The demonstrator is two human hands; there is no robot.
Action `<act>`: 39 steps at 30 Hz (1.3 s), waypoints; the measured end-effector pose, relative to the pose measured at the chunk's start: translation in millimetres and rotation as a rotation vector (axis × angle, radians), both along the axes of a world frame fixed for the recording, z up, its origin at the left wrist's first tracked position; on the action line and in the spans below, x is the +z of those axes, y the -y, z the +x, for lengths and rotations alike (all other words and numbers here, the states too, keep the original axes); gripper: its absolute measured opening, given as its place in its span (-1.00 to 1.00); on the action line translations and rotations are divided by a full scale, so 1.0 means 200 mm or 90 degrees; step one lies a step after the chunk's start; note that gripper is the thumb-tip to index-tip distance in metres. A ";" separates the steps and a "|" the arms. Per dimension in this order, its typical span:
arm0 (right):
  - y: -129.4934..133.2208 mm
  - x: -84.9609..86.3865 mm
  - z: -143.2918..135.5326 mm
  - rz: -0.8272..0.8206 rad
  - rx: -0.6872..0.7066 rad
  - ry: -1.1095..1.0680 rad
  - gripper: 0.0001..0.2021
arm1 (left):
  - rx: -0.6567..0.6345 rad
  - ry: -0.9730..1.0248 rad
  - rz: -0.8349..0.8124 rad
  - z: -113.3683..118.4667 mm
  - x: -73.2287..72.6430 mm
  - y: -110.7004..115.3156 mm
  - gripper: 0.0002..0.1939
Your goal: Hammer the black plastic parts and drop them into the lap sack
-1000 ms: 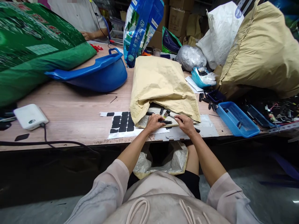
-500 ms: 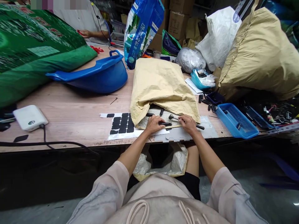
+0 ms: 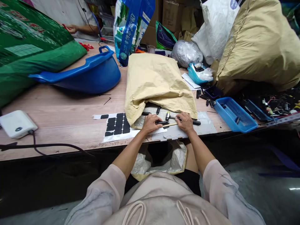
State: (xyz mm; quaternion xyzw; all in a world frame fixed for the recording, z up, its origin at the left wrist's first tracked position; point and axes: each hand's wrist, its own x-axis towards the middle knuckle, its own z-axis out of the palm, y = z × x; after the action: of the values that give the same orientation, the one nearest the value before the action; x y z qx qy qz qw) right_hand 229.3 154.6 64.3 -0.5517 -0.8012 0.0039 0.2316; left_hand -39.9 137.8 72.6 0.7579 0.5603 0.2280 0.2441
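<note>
One black piece (image 3: 163,122) is held in the left hand (image 3: 150,123), and the right hand (image 3: 185,122) holds a small hammer (image 3: 167,116).

Grips the small hammer (image 3: 167,116) in the right hand (image 3: 185,122) and holds a slim black part (image 3: 163,122) in the left hand (image 3: 150,123), right there at the near edge of the beige sack (image 3: 157,78), between the sheet of black squares (image 3: 117,124) and the light-blue basket (image 3: 243,126)!
</note>
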 end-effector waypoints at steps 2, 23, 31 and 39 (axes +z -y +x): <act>0.00 0.00 0.00 -0.002 -0.003 0.001 -0.89 | -0.002 0.008 0.007 0.00 0.01 0.01 -0.81; 0.00 -0.01 -0.02 -0.009 -0.003 -0.005 -0.89 | -0.037 -0.117 -0.442 0.26 -0.50 0.69 -0.52; 0.01 0.00 -0.03 -0.021 -0.007 0.003 -0.88 | -0.207 0.004 -0.340 0.22 -0.18 0.69 -0.75; 0.02 0.02 -0.04 -0.028 -0.017 0.004 -0.89 | 0.151 0.102 -0.037 0.07 0.21 0.08 -0.78</act>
State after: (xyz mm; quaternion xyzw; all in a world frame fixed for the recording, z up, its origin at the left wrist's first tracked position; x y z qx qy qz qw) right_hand 221.1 151.3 68.4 -0.5670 -0.7945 0.0165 0.2168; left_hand -26.7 122.7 114.6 0.6585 0.6307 0.2990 0.2813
